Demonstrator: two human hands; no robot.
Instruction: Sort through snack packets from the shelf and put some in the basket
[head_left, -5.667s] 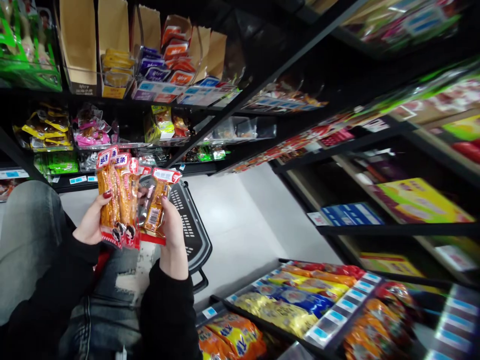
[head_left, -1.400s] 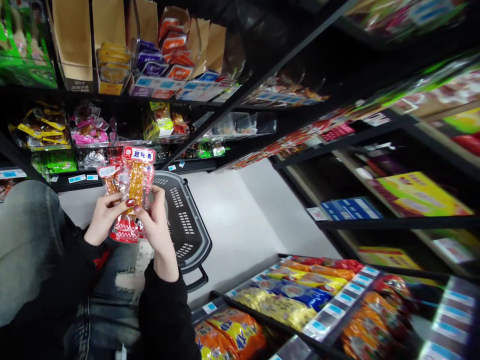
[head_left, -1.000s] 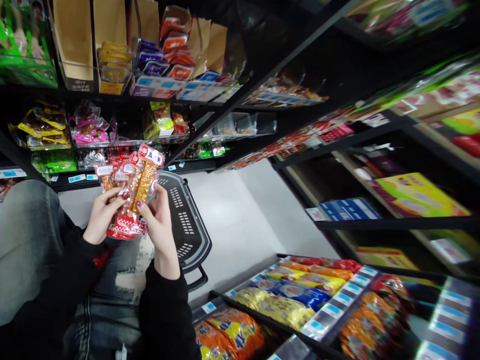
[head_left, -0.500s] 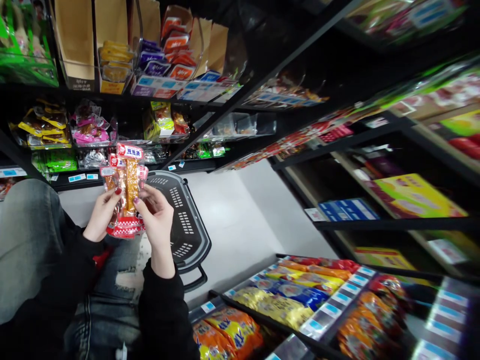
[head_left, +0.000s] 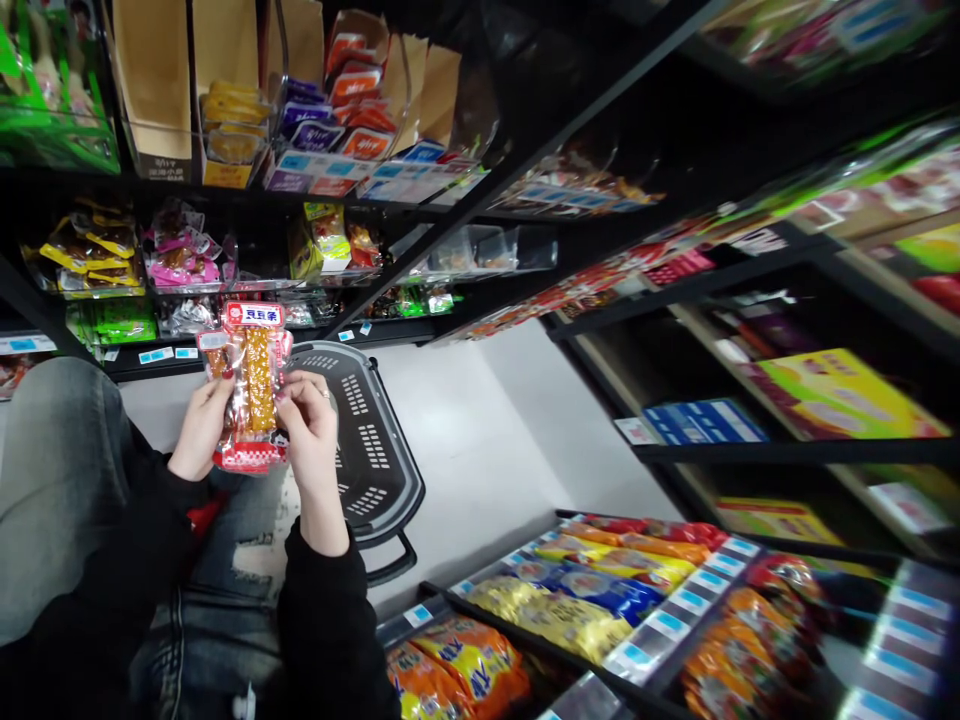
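Observation:
Between my two hands is a small stack of snack packets (head_left: 257, 380), clear plastic with red and white ends and an orange-brown strip inside. My left hand (head_left: 201, 425) grips the stack's left edge, thumb on top. On the right edge, my right hand (head_left: 309, 415) pinches the packets between thumb and fingers. The packets lie nearly flush, one over another, above my knees. Just beyond my right hand a dark shopping basket (head_left: 367, 440) with slotted sides rests on the floor, partly hidden by that hand and forearm.
A shelf unit ahead holds yellow packs (head_left: 94, 245), pink packs (head_left: 180, 250) and card boxes (head_left: 154, 90). To the lower right a low rack carries bagged snacks (head_left: 555, 615). Shelves with a yellow-green box (head_left: 851, 390) stand at the right. White floor (head_left: 480, 430) lies between.
The packets have been squared up into a neater stack, the top one now lying lower and more level. My right hand has shifted slightly left; the view has barely moved.

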